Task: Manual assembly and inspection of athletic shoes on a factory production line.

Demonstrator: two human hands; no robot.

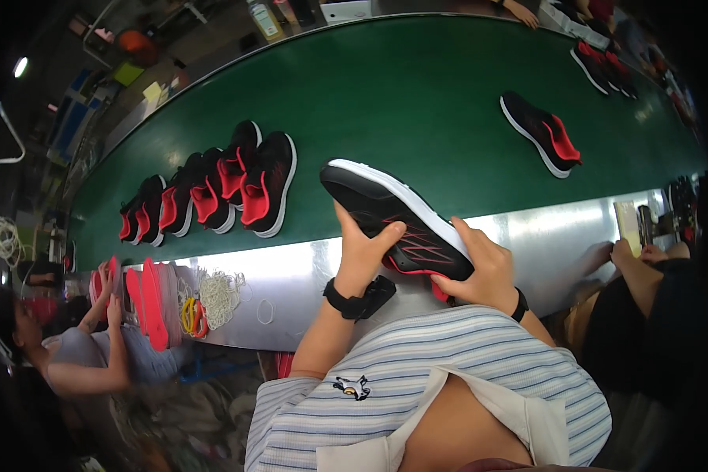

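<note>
Between my two hands is a black sneaker [401, 228] with a white sole and red lining, tilted on its side above the metal table edge. My left hand [363, 248] grips it near the toe, thumb across the upper. At the heel end, my right hand [484, 267] wraps round the sole and the collar. The toe points to the far left and the white sole edge faces away from me. The fingers under the shoe are partly hidden.
On the green conveyor belt [385, 86] stand several like sneakers [269, 185] at left and one sneaker [539, 134] at right. Red insoles [156, 303], a pile of white rubber bands [219, 299] and yellow scissors [189, 315] lie on the metal ledge [291, 263]. Co-workers sit on both sides.
</note>
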